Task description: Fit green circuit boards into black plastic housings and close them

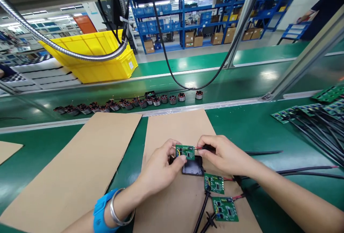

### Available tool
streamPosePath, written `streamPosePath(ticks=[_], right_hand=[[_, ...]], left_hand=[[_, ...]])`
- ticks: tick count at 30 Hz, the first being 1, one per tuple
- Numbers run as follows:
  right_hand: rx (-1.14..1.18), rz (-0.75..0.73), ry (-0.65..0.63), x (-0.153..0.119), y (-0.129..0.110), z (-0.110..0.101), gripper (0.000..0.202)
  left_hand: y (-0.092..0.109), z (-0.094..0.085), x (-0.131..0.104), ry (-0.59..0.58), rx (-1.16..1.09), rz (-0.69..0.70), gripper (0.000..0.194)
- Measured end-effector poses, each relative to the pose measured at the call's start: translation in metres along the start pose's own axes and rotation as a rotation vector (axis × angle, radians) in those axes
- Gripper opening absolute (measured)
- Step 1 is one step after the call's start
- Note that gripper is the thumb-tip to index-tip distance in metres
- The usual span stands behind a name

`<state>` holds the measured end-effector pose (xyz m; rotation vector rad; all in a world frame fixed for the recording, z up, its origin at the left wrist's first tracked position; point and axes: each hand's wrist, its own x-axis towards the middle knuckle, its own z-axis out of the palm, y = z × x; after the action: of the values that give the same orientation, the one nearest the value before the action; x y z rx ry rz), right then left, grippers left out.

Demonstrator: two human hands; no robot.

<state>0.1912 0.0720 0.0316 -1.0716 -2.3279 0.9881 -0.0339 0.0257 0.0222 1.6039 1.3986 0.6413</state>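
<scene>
Cardboard (174, 125) under hands, circuit board (189, 151) between

In part-closed left hand (160, 165): left end of circuit board, pinched between thumb and fingers. In tightly pinched right hand (225, 154): black cable (210, 148). Just below, between hands: shallow black case (193, 168). Treat board as likely light, stiff, fragile; grip by edges, clear of components. Treat red lead (198, 148) as flexible; avoid tugging.

Boards (188, 150), green; their leads (238, 197), red and black; case (192, 168), black; cardboard (166, 204), plain tan; wristband (103, 211), blue (bangle (112, 208), silver); bench (252, 129), green; bin (92, 70), yellow; shelving (183, 18), blue.
</scene>
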Motion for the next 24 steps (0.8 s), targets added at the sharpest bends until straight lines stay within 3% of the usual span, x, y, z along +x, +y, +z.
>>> streamPosePath(ticks=[5,9,12,16,19,22,24], right_hand=[[-0.039,0.031,0.051,0.008,-0.006,0.007,0.011],[-0.560,0.100,0.116,0.014,-0.026,0.025,0.010],[-0.825,0.050,0.036,0.015,-0.040,0.035,0.019],[-0.773,-0.148,-0.023,0.010,-0.032,0.026,0.018],[-0.660,-0.196,-0.092,0.008,-0.012,0.015,0.012],[-0.589,-0.206,-0.176,0.009,0.006,0.013,0.012],[-0.549,-0.208,-0.223,0.011,0.013,0.016,0.011]], left_hand=[[0.004,0.004,0.005,0.136,0.216,0.020,0.020],[0.006,0.019,0.011,0.198,0.440,0.043,0.013],[0.004,0.025,0.016,0.140,0.391,0.037,0.010],[-0.001,0.018,0.019,0.037,0.232,-0.008,0.004],[-0.005,0.008,0.016,-0.077,0.331,0.034,0.018],[-0.012,0.002,0.014,-0.141,0.475,0.156,0.050],[-0.018,0.002,0.014,-0.185,0.508,0.187,0.059]])
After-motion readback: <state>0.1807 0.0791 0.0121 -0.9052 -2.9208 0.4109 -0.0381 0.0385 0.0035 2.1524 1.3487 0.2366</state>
